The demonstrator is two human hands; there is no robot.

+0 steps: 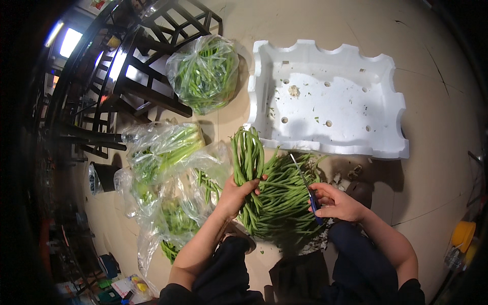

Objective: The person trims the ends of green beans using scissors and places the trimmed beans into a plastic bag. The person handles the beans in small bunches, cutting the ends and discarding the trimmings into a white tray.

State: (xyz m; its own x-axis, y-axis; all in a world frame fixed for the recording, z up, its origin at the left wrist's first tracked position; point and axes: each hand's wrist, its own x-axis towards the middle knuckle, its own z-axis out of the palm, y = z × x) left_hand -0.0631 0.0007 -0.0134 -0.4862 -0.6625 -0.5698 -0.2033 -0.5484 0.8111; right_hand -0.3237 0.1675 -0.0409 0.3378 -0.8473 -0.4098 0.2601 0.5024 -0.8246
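My left hand (233, 196) grips a folded bunch of long green beans (248, 156), its looped end pointing away from me. Under and beside that bunch lies a large heap of long beans (286, 206), between my knees and a white foam box (316, 146). In my right hand (339, 204) is a slim metal-bladed cutting tool with a dark blue handle (315, 207); whether it is scissors or a knife I cannot tell. Its blade points away from me, over the right side of the heap. The foam box holds only small scraps and a pale crumpled bit.
A tied clear bag of green vegetables (204, 76) stands beyond my left hand. Nearer lie clear bags with leafy stalks (167, 148) and more greens (175, 217). Dark wooden chairs (152, 84) line the left. A yellow object (463, 236) is at far right.
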